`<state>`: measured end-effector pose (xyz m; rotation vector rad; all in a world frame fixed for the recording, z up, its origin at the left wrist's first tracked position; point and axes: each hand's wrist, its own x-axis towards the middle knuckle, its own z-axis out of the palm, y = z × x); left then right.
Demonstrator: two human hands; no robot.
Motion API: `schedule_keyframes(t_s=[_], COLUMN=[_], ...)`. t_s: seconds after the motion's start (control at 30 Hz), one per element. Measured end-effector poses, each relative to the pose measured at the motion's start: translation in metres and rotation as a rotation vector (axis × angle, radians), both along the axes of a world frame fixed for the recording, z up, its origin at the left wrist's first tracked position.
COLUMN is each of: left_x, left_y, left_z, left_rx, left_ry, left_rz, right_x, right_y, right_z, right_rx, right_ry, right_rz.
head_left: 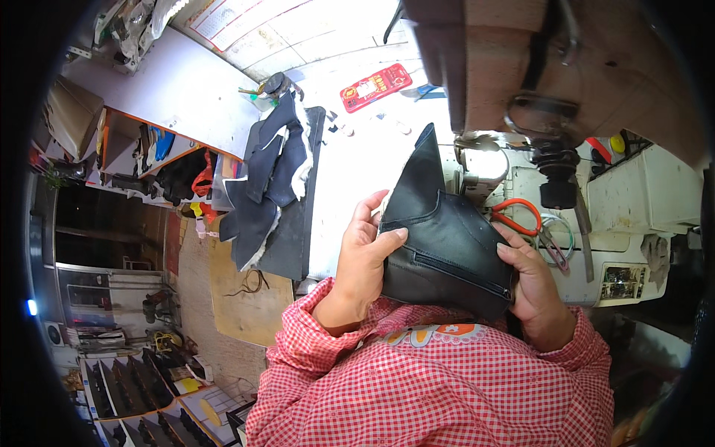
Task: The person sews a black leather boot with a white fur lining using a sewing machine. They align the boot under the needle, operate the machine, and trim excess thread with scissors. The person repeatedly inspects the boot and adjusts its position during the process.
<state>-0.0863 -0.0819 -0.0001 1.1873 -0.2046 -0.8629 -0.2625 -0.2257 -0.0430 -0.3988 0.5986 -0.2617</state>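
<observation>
Between my hands is a black leather boot upper, with a zipper along its lower side and pale fleece showing at its left edge. My left hand grips that left edge, thumb on the leather and fingers behind. On the opposite side, my right hand pinches the edge near the zipper's end, its thumb on top. Just past the right hand lie scissors with orange handles, close to the sewing machine. The inside of the upper is hidden.
Black fleece-lined leather pieces lie on a dark board to the left. Farther back on the white table is a red phone case. The machine's dark head overhangs the far right. Shelves stand at the far left.
</observation>
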Motion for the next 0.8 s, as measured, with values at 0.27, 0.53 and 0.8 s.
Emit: schedule_keyframes(t_s=[0.27,0.53,0.8], left_x=[-0.015,-0.017,-0.012], left_y=[-0.006,0.000,0.015], left_z=[-0.006,-0.007,-0.016], left_rx=[-0.014,-0.081,-0.134], left_ry=[-0.102,-0.127,-0.175], left_rz=[0.066,0.046,0.038], right_x=[-0.007,-0.008,-0.002], right_y=[-0.005,-0.002,0.007], right_z=[-0.004,-0.011,-0.010], right_rx=[-0.065,-0.157,-0.317], right_ry=[-0.033,-0.038,-0.034], right_rz=[-0.019,-0.051,-0.087])
